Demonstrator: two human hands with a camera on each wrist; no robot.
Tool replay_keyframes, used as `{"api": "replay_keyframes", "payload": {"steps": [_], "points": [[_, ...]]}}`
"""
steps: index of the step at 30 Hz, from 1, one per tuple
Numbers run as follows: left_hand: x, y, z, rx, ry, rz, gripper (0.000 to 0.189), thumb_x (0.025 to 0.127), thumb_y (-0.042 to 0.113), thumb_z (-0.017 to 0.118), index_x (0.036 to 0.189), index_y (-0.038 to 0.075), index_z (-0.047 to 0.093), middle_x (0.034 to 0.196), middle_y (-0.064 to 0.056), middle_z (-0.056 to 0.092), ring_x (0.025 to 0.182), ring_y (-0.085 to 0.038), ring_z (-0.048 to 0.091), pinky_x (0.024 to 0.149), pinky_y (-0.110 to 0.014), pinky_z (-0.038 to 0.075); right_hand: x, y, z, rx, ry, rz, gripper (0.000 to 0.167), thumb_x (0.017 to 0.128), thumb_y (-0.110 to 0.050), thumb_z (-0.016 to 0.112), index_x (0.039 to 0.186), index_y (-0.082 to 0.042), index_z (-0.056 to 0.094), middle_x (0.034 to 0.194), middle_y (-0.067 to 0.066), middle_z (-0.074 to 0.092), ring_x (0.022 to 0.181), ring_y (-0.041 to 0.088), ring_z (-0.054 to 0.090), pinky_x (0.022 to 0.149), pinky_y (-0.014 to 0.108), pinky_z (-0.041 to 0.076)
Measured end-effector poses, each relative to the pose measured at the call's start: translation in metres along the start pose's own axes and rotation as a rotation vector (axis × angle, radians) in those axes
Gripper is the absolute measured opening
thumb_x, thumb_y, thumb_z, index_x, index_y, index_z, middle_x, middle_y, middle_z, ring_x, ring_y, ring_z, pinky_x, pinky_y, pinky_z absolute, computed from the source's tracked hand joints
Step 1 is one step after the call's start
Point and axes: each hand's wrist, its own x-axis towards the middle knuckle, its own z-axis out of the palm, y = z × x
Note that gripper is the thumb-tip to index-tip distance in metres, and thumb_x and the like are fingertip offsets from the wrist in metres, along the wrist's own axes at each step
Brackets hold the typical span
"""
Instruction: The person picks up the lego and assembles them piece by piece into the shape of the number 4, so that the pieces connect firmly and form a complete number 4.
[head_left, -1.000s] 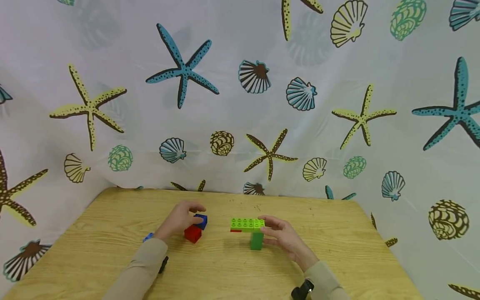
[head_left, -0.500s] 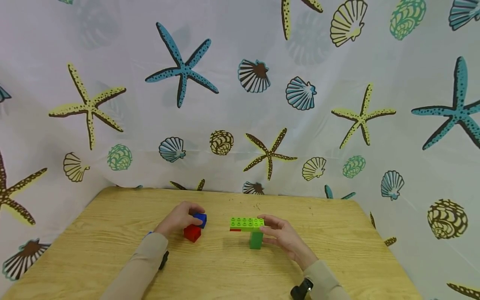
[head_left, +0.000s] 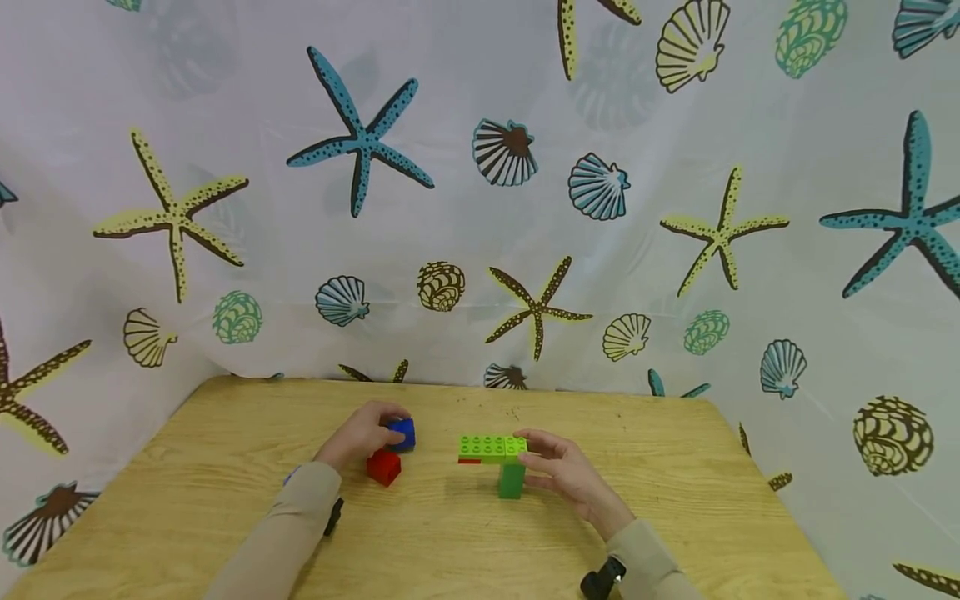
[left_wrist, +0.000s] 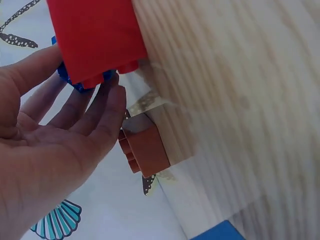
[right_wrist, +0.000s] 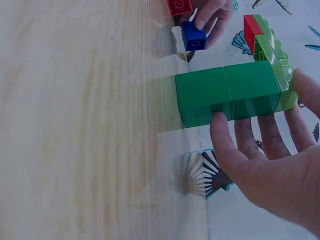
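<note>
My left hand (head_left: 367,432) pinches a blue toy building brick (head_left: 402,434) between thumb and fingers. Just in front of it, a red brick (head_left: 384,467) rests on the wooden table; in the left wrist view this red brick (left_wrist: 97,40) partly hides the blue one (left_wrist: 62,72). My right hand (head_left: 573,475) grips a block structure at its right side, thumb near the top and fingers behind. Two dark green bricks (right_wrist: 227,95) form its upright. Light green bricks (head_left: 483,447) lie across the top and stick out leftward, with a red brick (right_wrist: 251,31) under the far end.
A brown-orange brick (left_wrist: 147,150) stands on the table beyond the left hand. Another blue piece (left_wrist: 220,232) shows at the left wrist view's lower edge, mostly behind the left sleeve in the head view. A shell-and-starfish curtain (head_left: 450,225) hangs around the wooden table (head_left: 450,550).
The blue brick has turned in my left fingers and risen slightly. My left forearm has shifted a little to the right. The right hand and the block structure have stayed in place.
</note>
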Motion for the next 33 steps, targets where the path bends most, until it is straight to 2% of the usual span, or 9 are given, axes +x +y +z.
{"api": "replay_keyframes", "payload": {"steps": [3, 6, 10, 16, 24, 33], "points": [[-0.001, 0.002, 0.0, -0.056, 0.014, -0.018, 0.04, 0.095, 0.009, 0.06, 0.135, 0.002, 0.056, 0.137, -0.024, 0.053, 0.117, -0.036, 0.055, 0.095, -0.047, 0.051, 0.0, 0.001, 0.001, -0.002, -0.003, 0.0, 0.061, 0.092, -0.028, 0.069, 0.143, -0.003, 0.047, 0.13, 0.008, 0.058, 0.11, 0.013, 0.061, 0.1, 0.049, 0.049], [-0.001, 0.006, -0.001, -0.108, 0.047, -0.026, 0.04, 0.096, 0.014, 0.061, 0.135, 0.004, 0.057, 0.134, -0.022, 0.054, 0.112, -0.033, 0.058, 0.09, -0.042, 0.054, 0.001, 0.001, 0.001, -0.001, -0.007, -0.005, 0.062, 0.092, -0.028, 0.069, 0.144, -0.003, 0.047, 0.129, 0.007, 0.058, 0.11, 0.013, 0.061, 0.099, 0.048, 0.049], [0.0, 0.011, 0.001, -0.15, 0.09, -0.002, 0.038, 0.093, 0.017, 0.067, 0.13, 0.008, 0.062, 0.128, -0.018, 0.058, 0.109, -0.031, 0.059, 0.09, -0.04, 0.056, -0.001, 0.0, 0.0, 0.001, -0.003, -0.006, 0.061, 0.092, -0.027, 0.069, 0.143, -0.003, 0.047, 0.13, 0.008, 0.057, 0.11, 0.013, 0.061, 0.099, 0.047, 0.05], [-0.001, 0.019, 0.005, -0.246, 0.104, 0.059, 0.038, 0.089, 0.015, 0.07, 0.127, 0.009, 0.064, 0.13, -0.017, 0.058, 0.115, -0.035, 0.056, 0.093, -0.043, 0.054, -0.004, -0.003, 0.001, -0.013, -0.008, -0.012, 0.061, 0.092, -0.027, 0.069, 0.143, -0.002, 0.046, 0.134, 0.01, 0.055, 0.111, 0.014, 0.061, 0.1, 0.049, 0.049], [-0.004, 0.029, 0.01, -0.286, 0.138, 0.113, 0.041, 0.084, 0.013, 0.071, 0.124, 0.01, 0.065, 0.132, -0.015, 0.057, 0.113, -0.035, 0.056, 0.095, -0.046, 0.053, -0.001, -0.002, 0.002, -0.014, -0.009, -0.005, 0.059, 0.093, -0.026, 0.068, 0.143, -0.002, 0.047, 0.134, 0.011, 0.055, 0.111, 0.014, 0.061, 0.102, 0.052, 0.047], [-0.009, 0.048, 0.017, -0.303, 0.156, 0.191, 0.038, 0.083, 0.016, 0.073, 0.121, 0.011, 0.067, 0.131, -0.013, 0.058, 0.113, -0.036, 0.059, 0.092, -0.046, 0.054, 0.0, -0.001, 0.001, -0.011, -0.003, -0.003, 0.055, 0.093, -0.024, 0.068, 0.141, -0.004, 0.049, 0.133, 0.011, 0.056, 0.111, 0.015, 0.061, 0.098, 0.046, 0.051]]}}
